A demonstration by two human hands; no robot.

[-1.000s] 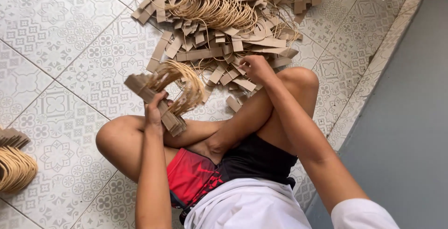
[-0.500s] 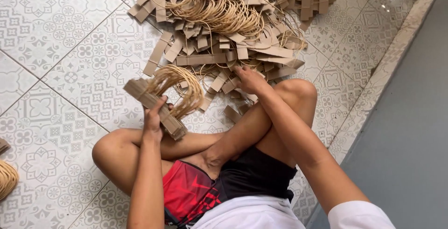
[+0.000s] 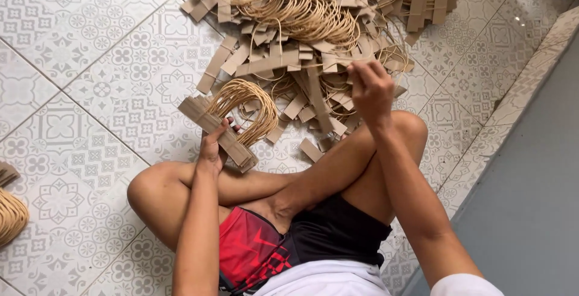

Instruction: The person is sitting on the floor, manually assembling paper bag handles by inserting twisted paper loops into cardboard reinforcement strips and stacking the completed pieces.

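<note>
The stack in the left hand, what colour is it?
Tan brown stack, left hand, seen in the head view.

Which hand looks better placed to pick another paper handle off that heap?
The right hand, probably: it is raised at the near edge of the heap of paper handles. The left hand is full, holding a stacked bundle.

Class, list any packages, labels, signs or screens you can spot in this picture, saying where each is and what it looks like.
No packages, labels, signs or screens are in view.
Nearest things: a loose pile of tan card strips with cord loops on the patterned tile floor.
A stacked bundle of the same strips in the left hand.
The right hand reaches into the pile.
</note>
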